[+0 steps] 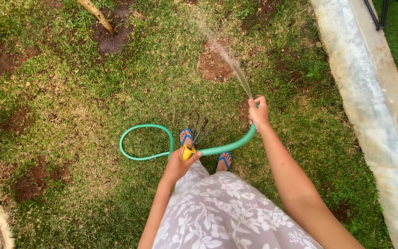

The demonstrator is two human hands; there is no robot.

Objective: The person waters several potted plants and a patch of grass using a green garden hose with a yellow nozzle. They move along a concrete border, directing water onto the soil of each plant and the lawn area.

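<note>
You stand on a patchy lawn (pixel 93 78) with bare soil spots, a pale concrete curb (pixel 369 92) running along your right side. One bare soil patch (pixel 213 64) lies straight ahead of your right hand, up the picture and slightly left of it.

The green hose (pixel 146 143) curls in a loop on the grass to the left of your feet, passes behind your left hand, then sweeps up and right to your right hand. Its long axis at the end points up, tilted a little to the left, and the water jet (pixel 233 67) follows that line, running from the grip toward the soil patch.

Your right hand (pixel 258 113) is the one on the hose end, well forward of your body, fingers wrapped tight around it with the thumb seemingly pressed at the mouth, though that detail is too small to be sure of.

Your left hand (pixel 178 163) sits nearer your body, closed around the yellow handle of a small hand cultivator (pixel 200 133), whose dark prongs point up and away over your blue sandals (pixel 186 137).
</note>
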